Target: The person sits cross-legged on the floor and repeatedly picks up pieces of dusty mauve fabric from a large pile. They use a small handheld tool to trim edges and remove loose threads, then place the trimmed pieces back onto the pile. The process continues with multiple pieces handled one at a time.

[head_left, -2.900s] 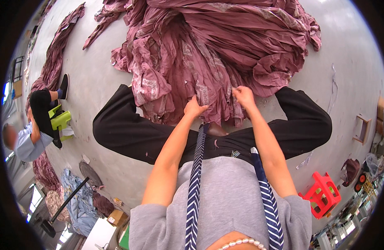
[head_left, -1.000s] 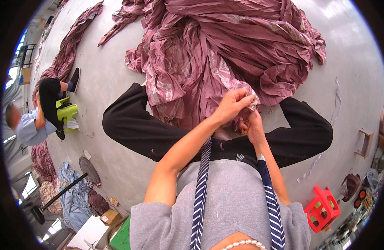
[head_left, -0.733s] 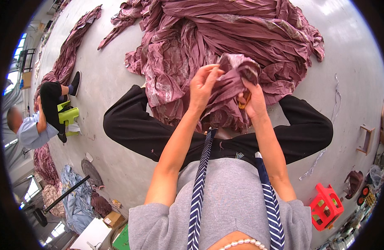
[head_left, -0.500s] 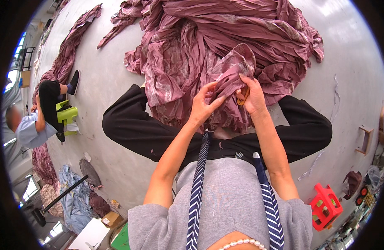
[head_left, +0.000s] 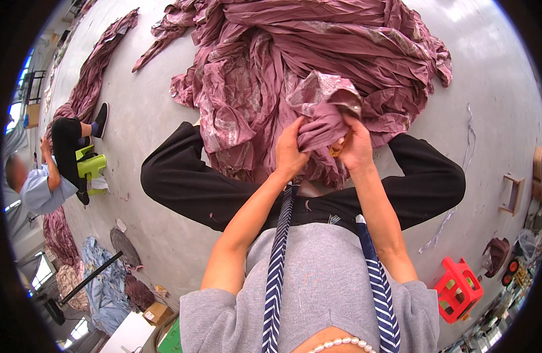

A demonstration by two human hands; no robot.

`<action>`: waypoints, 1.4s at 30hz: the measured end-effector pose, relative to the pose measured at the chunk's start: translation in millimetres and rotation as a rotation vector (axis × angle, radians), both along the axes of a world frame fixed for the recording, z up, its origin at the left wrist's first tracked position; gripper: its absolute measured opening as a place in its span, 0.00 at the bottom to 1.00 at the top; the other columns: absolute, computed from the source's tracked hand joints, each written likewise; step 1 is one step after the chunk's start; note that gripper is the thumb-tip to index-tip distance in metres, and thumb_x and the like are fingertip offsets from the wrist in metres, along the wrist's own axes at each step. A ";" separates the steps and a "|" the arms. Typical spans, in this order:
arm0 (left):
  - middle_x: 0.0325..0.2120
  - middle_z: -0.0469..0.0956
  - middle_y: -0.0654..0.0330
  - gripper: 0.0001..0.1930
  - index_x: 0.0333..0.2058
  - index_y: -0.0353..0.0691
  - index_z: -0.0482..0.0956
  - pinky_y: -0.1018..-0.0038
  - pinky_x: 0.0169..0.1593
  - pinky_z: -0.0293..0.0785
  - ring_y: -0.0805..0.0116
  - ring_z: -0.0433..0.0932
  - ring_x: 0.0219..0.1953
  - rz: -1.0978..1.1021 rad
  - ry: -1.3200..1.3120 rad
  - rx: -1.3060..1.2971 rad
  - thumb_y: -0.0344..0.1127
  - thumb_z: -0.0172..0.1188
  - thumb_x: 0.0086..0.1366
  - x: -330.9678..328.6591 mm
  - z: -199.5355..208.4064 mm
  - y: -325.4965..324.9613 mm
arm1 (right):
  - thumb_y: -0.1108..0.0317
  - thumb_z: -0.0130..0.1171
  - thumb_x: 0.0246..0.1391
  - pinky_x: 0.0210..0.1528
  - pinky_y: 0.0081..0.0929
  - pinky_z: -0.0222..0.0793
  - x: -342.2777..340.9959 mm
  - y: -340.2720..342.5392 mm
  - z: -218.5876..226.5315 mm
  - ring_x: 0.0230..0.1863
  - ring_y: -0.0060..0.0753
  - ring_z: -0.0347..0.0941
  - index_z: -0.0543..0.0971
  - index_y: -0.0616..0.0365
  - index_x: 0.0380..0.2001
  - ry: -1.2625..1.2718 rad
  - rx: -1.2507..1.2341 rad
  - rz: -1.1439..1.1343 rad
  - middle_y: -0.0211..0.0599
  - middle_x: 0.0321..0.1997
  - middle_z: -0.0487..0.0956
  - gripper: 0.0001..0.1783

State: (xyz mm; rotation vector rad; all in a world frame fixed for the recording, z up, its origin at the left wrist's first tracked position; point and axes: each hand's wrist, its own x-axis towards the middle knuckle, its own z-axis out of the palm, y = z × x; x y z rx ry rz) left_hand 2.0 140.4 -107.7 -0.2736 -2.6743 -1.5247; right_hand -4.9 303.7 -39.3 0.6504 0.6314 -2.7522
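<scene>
A big heap of mauve patterned fabric (head_left: 341, 47) spreads over the floor in front of me and into my lap. My left hand (head_left: 291, 152) is closed on a bunched fold of this fabric, its fingers partly behind the cloth. Close by on the right, my right hand (head_left: 359, 147) grips the same gathered piece from the other side. A small yellow-orange object (head_left: 335, 152) shows within the right hand's fingers, mostly covered, so its kind is unclear. Between the hands the cloth is rumpled, and a paler patterned flap stands above them.
At the left a person (head_left: 47, 185) sits on a lime-green stool (head_left: 93, 166) beside a long twist of mauve fabric (head_left: 100, 65). Blue cloth (head_left: 106, 288) and a cardboard box (head_left: 157, 313) lie at lower left. A red plastic stool (head_left: 459, 289) stands at lower right.
My left hand has turned and its fingers have closed around the fabric. The bunched cloth between my hands has been folded over and turned; the yellow-orange object stays in my right hand.
</scene>
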 end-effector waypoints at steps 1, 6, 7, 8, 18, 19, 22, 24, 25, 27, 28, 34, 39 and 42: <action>0.41 0.73 0.52 0.32 0.50 0.41 0.68 0.67 0.48 0.68 0.53 0.72 0.46 0.067 -0.023 -0.054 0.25 0.63 0.41 -0.6 -13.1 -3.5 | 0.64 0.50 0.53 0.15 0.17 0.56 1.3 4.6 2.2 0.19 0.19 0.67 0.74 0.52 0.34 -0.018 -0.033 -0.031 0.25 0.27 0.76 0.07; 0.31 0.78 0.55 0.15 0.36 0.43 0.78 0.68 0.39 0.71 0.57 0.77 0.35 0.420 -0.158 -0.167 0.26 0.61 0.45 -5.2 -65.2 -47.5 | 0.60 0.49 0.55 0.16 0.20 0.58 -17.6 29.5 93.0 0.17 0.20 0.65 0.75 0.49 0.29 -0.248 0.253 -0.573 0.23 0.22 0.75 0.09; 0.28 0.79 0.55 0.12 0.33 0.44 0.79 0.68 0.37 0.71 0.57 0.78 0.32 0.463 -0.201 -0.175 0.28 0.60 0.47 -4.1 -72.1 -61.0 | 0.59 0.49 0.55 0.17 0.24 0.60 -14.7 67.6 60.0 0.18 0.24 0.66 0.75 0.50 0.29 -0.124 0.217 -0.561 0.25 0.24 0.75 0.09; 0.26 0.79 0.55 0.10 0.33 0.44 0.79 0.68 0.35 0.71 0.58 0.79 0.30 0.537 -0.236 -0.153 0.30 0.60 0.48 -6.4 -76.1 -67.4 | 0.59 0.49 0.55 0.19 0.29 0.62 -18.2 83.1 67.0 0.20 0.28 0.67 0.75 0.50 0.28 -0.069 0.241 -0.574 0.26 0.25 0.75 0.10; 0.20 0.75 0.63 0.09 0.32 0.33 0.75 0.79 0.27 0.73 0.73 0.74 0.20 0.195 -1.004 0.819 0.26 0.53 0.50 -56.9 26.1 -94.1 | 0.68 0.49 0.56 0.14 0.14 0.56 -56.3 185.7 -70.9 0.26 0.21 0.73 0.73 0.63 0.37 0.071 0.084 -0.119 0.38 0.30 0.78 0.10; 0.22 0.76 0.62 0.08 0.31 0.34 0.76 0.79 0.29 0.73 0.73 0.75 0.20 0.102 -1.012 0.805 0.25 0.53 0.50 -62.1 14.8 -107.4 | 0.67 0.50 0.56 0.12 0.10 0.54 -53.7 165.6 -78.9 0.25 0.17 0.72 0.73 0.65 0.40 0.056 0.030 0.082 0.39 0.31 0.78 0.12; 0.25 0.78 0.60 0.08 0.32 0.32 0.77 0.80 0.32 0.73 0.74 0.76 0.25 -0.030 -1.013 0.822 0.25 0.52 0.52 -74.0 19.2 -105.5 | 0.67 0.54 0.54 0.14 0.08 0.55 -29.9 60.3 -38.1 0.23 0.12 0.69 0.73 0.66 0.42 0.049 0.628 0.105 0.37 0.32 0.79 0.15; 0.26 0.78 0.60 0.09 0.33 0.31 0.77 0.81 0.32 0.73 0.74 0.77 0.25 -0.050 -1.010 0.797 0.25 0.52 0.52 -80.0 21.8 -101.0 | 0.68 0.57 0.51 0.20 0.09 0.60 -23.1 22.2 -32.6 0.23 0.12 0.68 0.74 0.66 0.40 0.232 0.778 0.208 0.35 0.33 0.79 0.14; 0.26 0.78 0.60 0.09 0.33 0.31 0.77 0.81 0.32 0.73 0.74 0.77 0.25 -0.072 -1.002 0.789 0.25 0.52 0.53 -83.5 23.9 -96.0 | 0.70 0.59 0.50 0.23 0.10 0.63 -21.6 5.8 -28.7 0.24 0.12 0.68 0.75 0.64 0.39 0.328 0.843 0.233 0.34 0.33 0.79 0.13; 0.28 0.78 0.57 0.09 0.34 0.30 0.76 0.78 0.33 0.75 0.72 0.78 0.27 -0.056 -1.062 0.857 0.25 0.52 0.54 -83.8 30.4 -89.9 | 0.72 0.61 0.48 0.29 0.12 0.65 -20.8 -16.7 -15.9 0.26 0.12 0.67 0.76 0.62 0.36 0.431 0.956 0.328 0.29 0.31 0.78 0.11; 0.29 0.79 0.56 0.09 0.34 0.30 0.76 0.77 0.33 0.76 0.71 0.78 0.27 -0.049 -1.084 0.885 0.25 0.52 0.54 -85.1 30.3 -88.0 | 0.73 0.61 0.47 0.29 0.12 0.64 -20.2 -22.6 -16.3 0.27 0.11 0.68 0.77 0.61 0.35 0.489 1.018 0.329 0.26 0.29 0.78 0.10; 0.29 0.79 0.52 0.09 0.35 0.28 0.74 0.71 0.37 0.79 0.64 0.80 0.29 0.015 -1.294 1.188 0.24 0.51 0.54 -85.9 34.8 -93.4 | 0.66 0.57 0.54 0.24 0.11 0.60 -10.0 -20.6 -32.8 0.23 0.10 0.65 0.76 0.63 0.36 0.292 1.011 0.272 0.25 0.25 0.75 0.11; 0.30 0.79 0.52 0.09 0.35 0.29 0.74 0.70 0.36 0.79 0.64 0.80 0.29 0.077 -1.314 1.225 0.25 0.51 0.55 -84.5 24.5 -94.5 | 0.61 0.60 0.52 0.25 0.12 0.60 12.7 -23.0 -58.9 0.21 0.10 0.62 0.74 0.63 0.42 0.082 0.855 0.142 0.25 0.25 0.74 0.18; 0.30 0.79 0.52 0.09 0.35 0.29 0.74 0.70 0.36 0.79 0.64 0.80 0.28 0.072 -1.338 1.256 0.26 0.51 0.55 -82.7 27.3 -94.5 | 0.63 0.66 0.44 0.27 0.12 0.62 20.7 -26.8 -72.3 0.26 0.11 0.65 0.72 0.64 0.48 0.218 1.138 0.277 0.30 0.39 0.75 0.28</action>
